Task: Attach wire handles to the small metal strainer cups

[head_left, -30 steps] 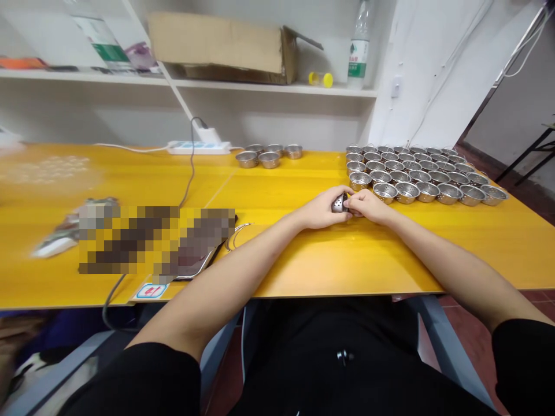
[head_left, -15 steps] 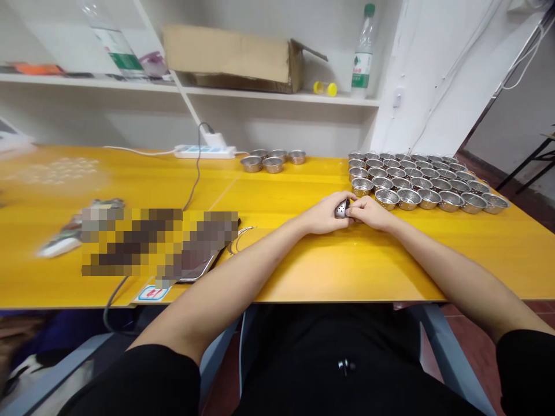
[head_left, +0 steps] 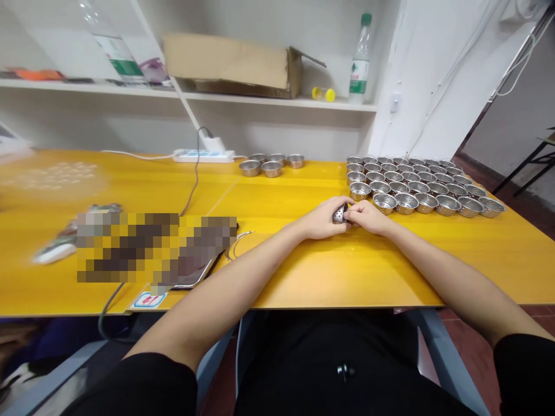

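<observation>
My left hand point(head_left: 326, 218) is closed around a small perforated metal cup point(head_left: 339, 214), held on its side just above the yellow table. The fingers of my right hand point(head_left: 368, 218) pinch the cup's right edge, so part of it is hidden. Right behind my hands stand several rows of matching metal cups point(head_left: 406, 202), most with holes in their walls and bases. A smaller group of the same cups point(head_left: 272, 168) is farther back, left of my hands. Thin wire loops point(head_left: 237, 245) lie beside my left forearm.
Left of my forearm are a blurred-out dark tablet-like device point(head_left: 203, 254), a grey cable point(head_left: 196, 190) and a white power strip point(head_left: 203, 156). Small pale pieces point(head_left: 65, 173) are scattered at the far left. A shelf behind bears a cardboard box point(head_left: 229, 63) and a water bottle point(head_left: 360, 60).
Both hands stay on the cup in nearly the same place, with the cup turned slightly. The whole view has shifted a little, so the scene sits lower.
</observation>
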